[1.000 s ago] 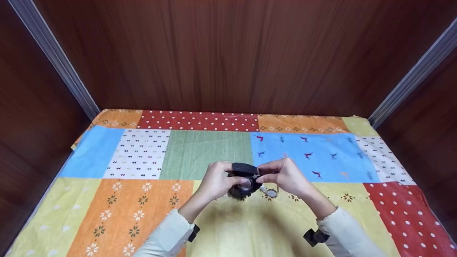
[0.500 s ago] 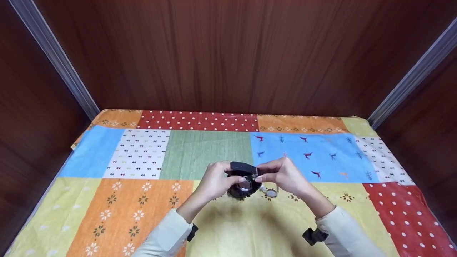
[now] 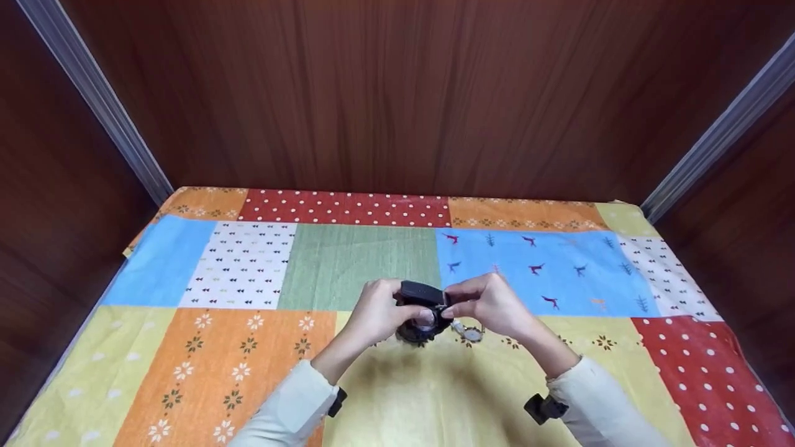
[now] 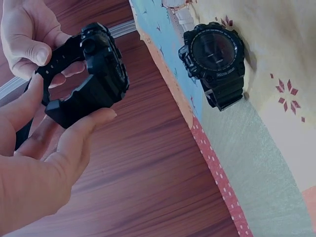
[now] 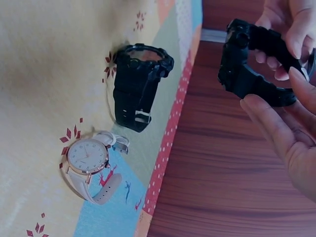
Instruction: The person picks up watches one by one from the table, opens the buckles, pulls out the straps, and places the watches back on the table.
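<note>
Both my hands hold a black sports wristwatch up above the cloth. Its chunky case stands sideways, and the strap curves back towards my fingers. My left hand grips the strap near the case, thumb on one side and fingers underneath, as the left wrist view shows. With thumb and fingers, my right hand pinches the strap near its ends; the fastening there is partly hidden by fingers. Below lies a second black sports watch, its strap closed in a loop. Beside it is a white-strapped watch with a pale round dial and unfastened strap.
A colourful patchwork-print cloth covers the table. Dark wood panels rise behind it and on both sides, with grey metal strips at the corners. Black camera mounts sit at my wrists.
Both hands keep their hold on the black watch. My right hand has shifted very slightly to the left. The two watches on the cloth have not moved.
</note>
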### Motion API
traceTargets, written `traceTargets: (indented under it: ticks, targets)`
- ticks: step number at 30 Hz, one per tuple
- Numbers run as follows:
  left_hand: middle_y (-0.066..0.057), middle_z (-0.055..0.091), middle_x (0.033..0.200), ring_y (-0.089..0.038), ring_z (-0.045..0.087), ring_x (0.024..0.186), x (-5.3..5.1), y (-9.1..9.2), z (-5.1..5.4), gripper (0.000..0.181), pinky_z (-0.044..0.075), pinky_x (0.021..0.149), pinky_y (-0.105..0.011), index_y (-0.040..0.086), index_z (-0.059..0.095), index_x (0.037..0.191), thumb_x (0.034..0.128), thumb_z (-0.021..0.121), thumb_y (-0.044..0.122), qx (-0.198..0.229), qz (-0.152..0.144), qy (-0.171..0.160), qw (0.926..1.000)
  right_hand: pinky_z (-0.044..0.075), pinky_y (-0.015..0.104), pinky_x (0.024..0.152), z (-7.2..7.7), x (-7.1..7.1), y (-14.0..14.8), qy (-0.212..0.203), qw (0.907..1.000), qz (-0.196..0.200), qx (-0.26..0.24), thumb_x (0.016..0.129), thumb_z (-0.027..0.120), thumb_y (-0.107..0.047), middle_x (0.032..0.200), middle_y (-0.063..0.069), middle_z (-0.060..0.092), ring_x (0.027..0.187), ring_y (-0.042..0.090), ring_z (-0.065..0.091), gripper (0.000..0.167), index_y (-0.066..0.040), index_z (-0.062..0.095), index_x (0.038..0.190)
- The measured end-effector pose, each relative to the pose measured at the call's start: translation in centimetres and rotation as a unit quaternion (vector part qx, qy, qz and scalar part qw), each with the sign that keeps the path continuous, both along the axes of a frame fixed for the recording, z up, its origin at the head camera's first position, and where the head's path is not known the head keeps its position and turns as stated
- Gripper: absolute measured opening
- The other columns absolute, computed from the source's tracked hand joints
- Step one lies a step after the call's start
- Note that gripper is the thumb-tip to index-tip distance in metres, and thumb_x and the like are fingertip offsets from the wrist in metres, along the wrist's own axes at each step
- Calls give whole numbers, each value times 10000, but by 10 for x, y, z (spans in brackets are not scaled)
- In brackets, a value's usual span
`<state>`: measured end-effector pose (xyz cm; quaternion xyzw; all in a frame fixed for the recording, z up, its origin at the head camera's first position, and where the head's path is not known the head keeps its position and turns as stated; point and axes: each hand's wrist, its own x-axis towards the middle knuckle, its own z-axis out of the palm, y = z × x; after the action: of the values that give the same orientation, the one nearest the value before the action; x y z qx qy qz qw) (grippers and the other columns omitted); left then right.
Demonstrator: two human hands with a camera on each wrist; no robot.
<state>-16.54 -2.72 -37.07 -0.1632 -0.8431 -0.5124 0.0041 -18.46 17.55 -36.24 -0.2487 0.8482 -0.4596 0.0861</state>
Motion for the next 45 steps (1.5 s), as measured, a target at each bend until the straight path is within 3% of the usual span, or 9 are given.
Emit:
traceTargets:
  ticks: [9, 23, 33, 45]
  targets:
    - [-27, 696, 880, -159, 639, 872, -1, -1, -5, 173, 487, 795, -309, 69, 722, 943, 776, 709, 111, 141, -169, 937, 9954, 513, 308, 715, -1, -1, 1, -41, 9998, -163, -126, 754, 732, -129, 829, 53, 696, 764, 165, 648, 224, -52, 716, 964]
    - [-26, 695, 855, -168, 639, 849, 1, -4, -9, 135, 484, 771, -284, 69, 736, 896, 770, 714, 113, 219, -49, 893, 9958, 493, 297, 763, 8, 7, 2, -427, 9971, -293, -563, 762, 702, -24, 862, 134, 686, 820, 212, 645, 221, 41, 689, 972]
    - [-30, 689, 831, -171, 633, 815, 1, -9, -7, 99, 482, 740, -282, 64, 737, 832, 781, 711, 145, 227, -34, 906, 9956, 512, 324, 762, -6, 0, 9, -648, 9916, -422, -1035, 740, 741, -102, 878, 154, 682, 799, 238, 657, 276, 24, 691, 981]
    - [-28, 685, 807, -161, 621, 776, 0, -11, -5, 82, 473, 706, -278, 62, 734, 818, 781, 704, 129, 163, 15, 987, 9950, 515, 363, 761, -11, -1, 11, -1021, 9762, -525, -1842, 759, 704, -23, 940, 223, 654, 783, 259, 664, 336, 141, 614, 1039]
